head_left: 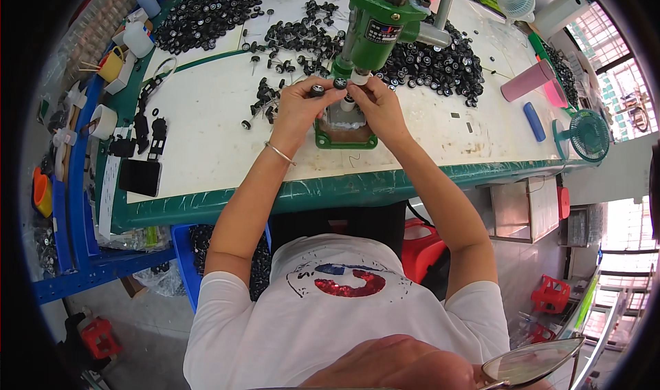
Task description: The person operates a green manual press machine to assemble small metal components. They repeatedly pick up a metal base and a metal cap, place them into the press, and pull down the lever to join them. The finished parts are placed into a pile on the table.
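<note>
In front of me stands a green hand-lever bench press (375, 36) on a square green base (346, 142). My left hand (297, 108) is closed at the left of its ram, fingers pinched round a small black wheel (317, 91) with a silver centre. A second black wheel (340, 83) sits between the fingertips of both hands, just below the ram. My right hand (381, 108) is closed at the right, thumb and finger pinched; what they grip is mostly hidden. Between my hands, a pale fixture with a dark top (348, 104) rises from the press base.
Piles of black wheels, many on metal pins, lie at the far left (206, 18), behind the press and at its right (447, 67). A phone (140, 177) lies near the left edge. At the right are a pink cup (526, 80), a blue cylinder (534, 122) and a green fan (589, 135).
</note>
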A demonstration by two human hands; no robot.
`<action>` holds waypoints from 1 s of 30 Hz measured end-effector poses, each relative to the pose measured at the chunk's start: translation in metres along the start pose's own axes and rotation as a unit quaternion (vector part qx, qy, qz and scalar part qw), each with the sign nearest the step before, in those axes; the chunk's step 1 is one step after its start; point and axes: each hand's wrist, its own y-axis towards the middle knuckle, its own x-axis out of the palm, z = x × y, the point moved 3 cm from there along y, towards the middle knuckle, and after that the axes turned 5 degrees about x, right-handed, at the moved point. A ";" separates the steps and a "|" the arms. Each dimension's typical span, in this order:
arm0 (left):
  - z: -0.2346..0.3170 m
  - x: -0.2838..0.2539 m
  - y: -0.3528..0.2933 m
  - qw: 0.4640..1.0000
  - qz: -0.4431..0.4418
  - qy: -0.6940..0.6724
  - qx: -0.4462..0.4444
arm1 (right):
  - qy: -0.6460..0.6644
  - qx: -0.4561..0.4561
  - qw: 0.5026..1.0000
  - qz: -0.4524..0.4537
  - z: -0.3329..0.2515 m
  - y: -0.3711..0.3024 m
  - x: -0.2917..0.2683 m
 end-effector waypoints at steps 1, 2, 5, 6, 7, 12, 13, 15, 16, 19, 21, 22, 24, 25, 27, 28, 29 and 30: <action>0.000 0.002 0.000 1.000 -0.005 -0.001 -0.002 | 0.040 0.042 0.998 -0.001 0.002 0.000 -0.003; 0.000 0.007 -0.001 1.000 -0.009 -0.003 -0.005 | 0.079 0.085 0.993 -0.002 0.002 -0.001 -0.009; -0.001 0.013 0.002 1.000 -0.027 0.008 0.012 | 0.109 0.094 0.989 0.043 -0.020 0.009 -0.033; -0.001 0.016 0.004 0.999 -0.037 0.013 0.021 | 0.107 0.085 0.989 0.063 -0.030 0.016 -0.046; 0.004 0.020 0.004 0.999 -0.041 0.016 0.025 | 0.106 0.090 0.987 0.074 -0.032 0.025 -0.063; 0.004 0.024 0.014 0.999 -0.028 0.019 0.006 | 0.239 0.036 0.968 0.063 -0.097 0.082 -0.115; 0.004 0.026 0.016 1.000 -0.028 0.011 0.009 | 0.237 0.005 0.971 0.045 -0.106 0.101 -0.129; 0.005 0.024 0.015 0.999 -0.029 0.012 0.021 | 0.308 -0.040 0.950 -0.015 -0.135 0.142 -0.153; 0.005 0.020 0.014 0.999 -0.026 0.015 0.024 | 0.329 -0.054 0.941 0.055 -0.171 0.142 -0.135; 0.004 0.028 0.019 0.994 -0.061 -0.026 0.087 | 0.264 -0.101 0.957 0.059 -0.239 0.161 -0.138; 0.006 0.026 0.020 0.993 -0.069 -0.004 0.097 | 0.269 -0.062 0.961 -0.019 -0.237 0.192 -0.144; 0.007 0.024 0.020 0.992 -0.070 0.007 0.103 | 0.271 -0.044 0.960 -0.061 -0.236 0.200 -0.140; 0.005 0.022 0.022 0.991 -0.074 0.017 0.113 | 0.277 -0.058 0.959 -0.001 -0.231 0.206 -0.141; 0.004 0.022 0.022 0.990 -0.075 0.022 0.119 | 0.269 -0.072 0.961 0.000 -0.232 0.203 -0.143; 0.001 0.020 0.022 0.988 -0.068 0.035 0.134 | 0.257 -0.089 0.961 0.050 -0.239 0.185 -0.135; 0.001 0.023 0.022 0.986 -0.070 0.039 0.143 | 0.318 -0.076 0.944 -0.036 -0.239 0.193 -0.149; 0.003 0.025 0.022 0.986 -0.073 0.037 0.143 | 0.375 -0.063 0.917 -0.121 -0.236 0.209 -0.176; 0.003 0.022 0.021 0.988 -0.064 0.042 0.138 | 0.321 -0.150 0.933 -0.052 -0.242 0.182 -0.150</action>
